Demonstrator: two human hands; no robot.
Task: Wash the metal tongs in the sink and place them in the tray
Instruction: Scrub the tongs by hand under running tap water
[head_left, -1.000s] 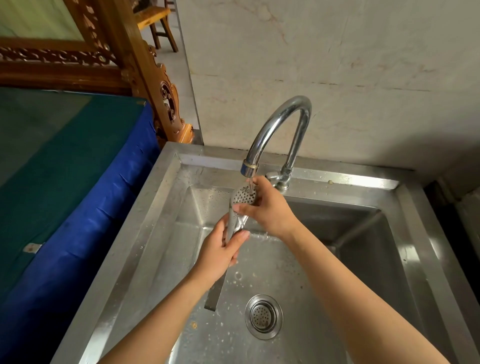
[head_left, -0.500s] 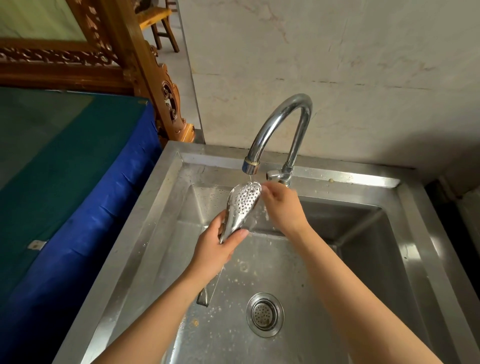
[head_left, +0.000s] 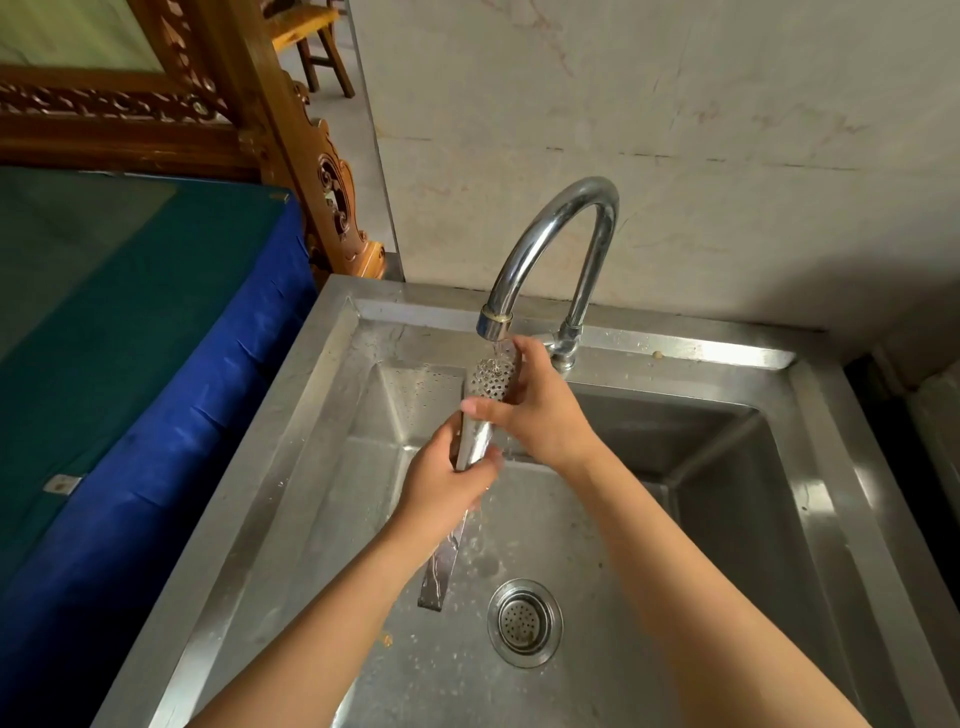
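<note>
A: What's w/ the hands rn?

B: Left hand (head_left: 451, 480) is wrapped round the middle of the metal tongs (head_left: 475, 439), closed firm. Right hand (head_left: 535, 408) is curled over the perforated head end, thumb across the front, fingers behind, looks like rubbing it.

A: And the tongs, where exactly?

B: Upright-ish, tilted, head right under the tap (head_left: 550, 244) spout w/ water running onto it. Handle end hangs down over the sink (head_left: 322, 415) basin, near the drain (head_left: 524, 622), not touching it afaict.

A: So which step?

B: Washing, I'd say, rinse of the head end. Nothing placed yet.

A: Next?

B: Prob rinse the lower arms too, shake off water, then carry to the tray. Can't see any tray from here, tho. Wet steel = slippery, so keep a good grip.
</note>
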